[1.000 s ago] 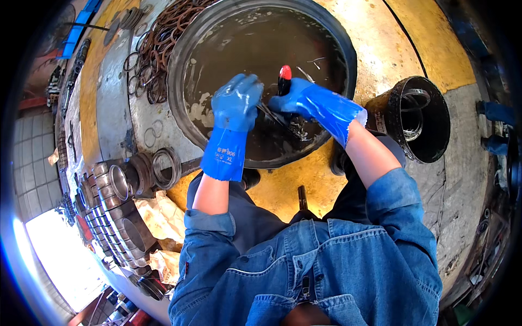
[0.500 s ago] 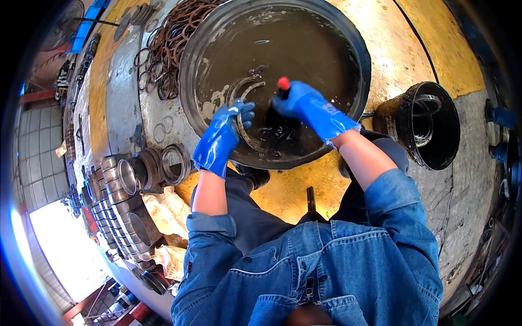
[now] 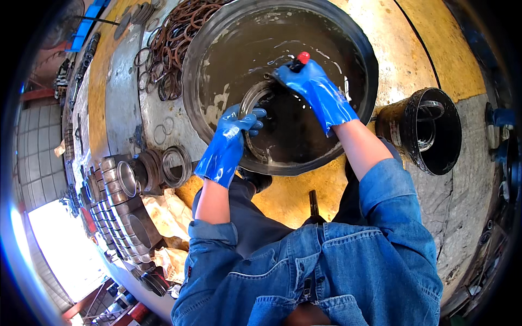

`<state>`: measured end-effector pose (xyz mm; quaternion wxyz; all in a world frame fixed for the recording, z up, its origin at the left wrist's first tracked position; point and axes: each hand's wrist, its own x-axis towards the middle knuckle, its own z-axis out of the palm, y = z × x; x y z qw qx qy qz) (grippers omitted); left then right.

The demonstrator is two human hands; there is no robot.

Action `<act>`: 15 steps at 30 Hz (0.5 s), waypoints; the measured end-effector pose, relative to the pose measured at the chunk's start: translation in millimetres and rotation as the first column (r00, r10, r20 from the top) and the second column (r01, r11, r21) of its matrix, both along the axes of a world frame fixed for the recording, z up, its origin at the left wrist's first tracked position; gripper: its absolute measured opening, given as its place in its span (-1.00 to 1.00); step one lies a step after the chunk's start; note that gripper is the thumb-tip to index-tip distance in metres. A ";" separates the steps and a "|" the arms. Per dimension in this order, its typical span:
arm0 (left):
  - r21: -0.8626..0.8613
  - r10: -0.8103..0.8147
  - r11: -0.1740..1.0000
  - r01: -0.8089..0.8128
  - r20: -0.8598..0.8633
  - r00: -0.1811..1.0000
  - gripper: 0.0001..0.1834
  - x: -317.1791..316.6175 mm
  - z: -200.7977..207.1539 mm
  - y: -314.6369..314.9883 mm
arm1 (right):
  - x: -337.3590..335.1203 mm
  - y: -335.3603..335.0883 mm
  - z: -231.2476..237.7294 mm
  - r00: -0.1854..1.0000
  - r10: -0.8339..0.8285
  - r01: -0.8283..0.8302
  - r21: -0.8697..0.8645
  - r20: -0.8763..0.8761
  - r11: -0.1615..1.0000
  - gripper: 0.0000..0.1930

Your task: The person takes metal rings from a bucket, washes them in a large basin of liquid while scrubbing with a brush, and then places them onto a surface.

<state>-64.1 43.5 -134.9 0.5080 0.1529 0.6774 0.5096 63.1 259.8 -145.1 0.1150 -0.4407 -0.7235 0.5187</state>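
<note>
Right before the person, it's a round black basin (image 3: 191, 89), a curved grey metal ring (image 3: 248, 99) within its rim; blue-gloved left hand (image 3: 234, 125) on the ring's left, blue-gloved right hand (image 3: 305, 79) at its far end, red-tipped black handle (image 3: 303, 56) in that fist. Out right, black cylindrical bucket (image 3: 398, 127), shiny metal rings (image 3: 427, 138) within! Left of the basin, heaped rust-brown metal rings (image 3: 176, 35); nearer, brownish metal cylinders (image 3: 117, 201).

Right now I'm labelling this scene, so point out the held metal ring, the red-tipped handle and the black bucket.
Metal ring (image 3: 251, 96), head view: upper arc.
Red-tipped handle (image 3: 303, 57), head view: red end.
Black bucket (image 3: 393, 126), head view: outer wall.
</note>
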 end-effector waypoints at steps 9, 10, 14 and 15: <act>0.009 0.125 0.992 -0.125 0.011 0.992 -0.50 -10.7 -12.7 -9.0 | -7.3 -38.2 21.7 0.912 0.331 -0.367 -0.126 -0.241 0.922 -0.68; 0.012 0.124 0.992 -0.124 0.004 0.992 -0.51 -7.6 -8.4 -13.0 | -9.3 -35.0 21.6 0.944 0.281 -0.314 -0.203 -0.174 0.927 -0.68; 0.019 0.013 1.000 -0.013 -0.012 1.000 -0.54 6.1 10.8 4.9 | -2.6 -1.0 -22.7 0.998 0.031 -0.039 -0.178 -0.049 0.983 -0.58; 0.012 0.018 1.000 -0.017 -0.021 1.000 -0.54 5.4 11.8 1.7 | 3.2 0.4 -23.5 0.993 -0.032 0.049 -0.159 0.112 0.986 -0.60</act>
